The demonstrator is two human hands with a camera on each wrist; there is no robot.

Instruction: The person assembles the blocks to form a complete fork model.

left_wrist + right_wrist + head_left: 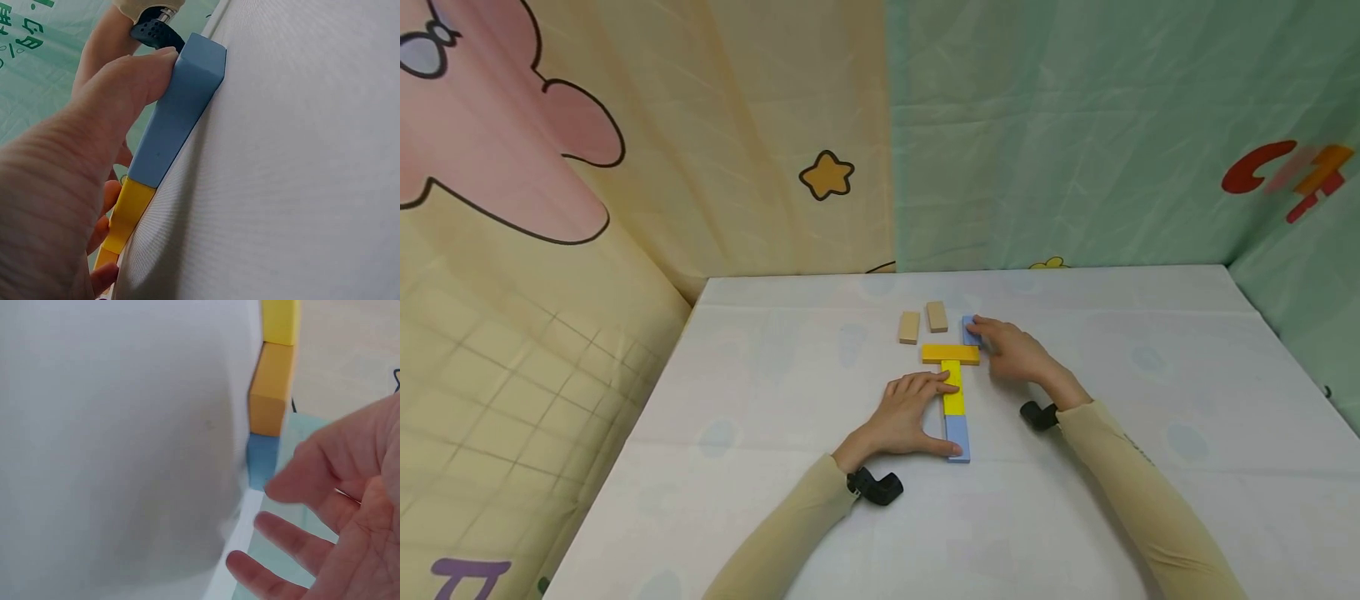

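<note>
My left hand [910, 417] spreads over a row of flat blocks, its thumb on the near end of a blue block [957, 437] and fingertips on a yellow block [952, 392]. An orange block [951, 354] lies crosswise at the yellow one's far end. At the orange block's right end, a second blue block [261, 459] stands lengthwise, pointing away from me. My right hand [1018, 350] pinches this blue block near its far end, with thumb and index finger close together. Its other fingers stretch past the block in the right wrist view. The thumb partly hides the index finger.
Two plain wooden blocks lie behind the orange block, one on the left [909, 327] and one nearer the middle [936, 317]. A white cloth covers the table [737, 375]. Patterned curtains [760, 100] hang behind and beside it.
</note>
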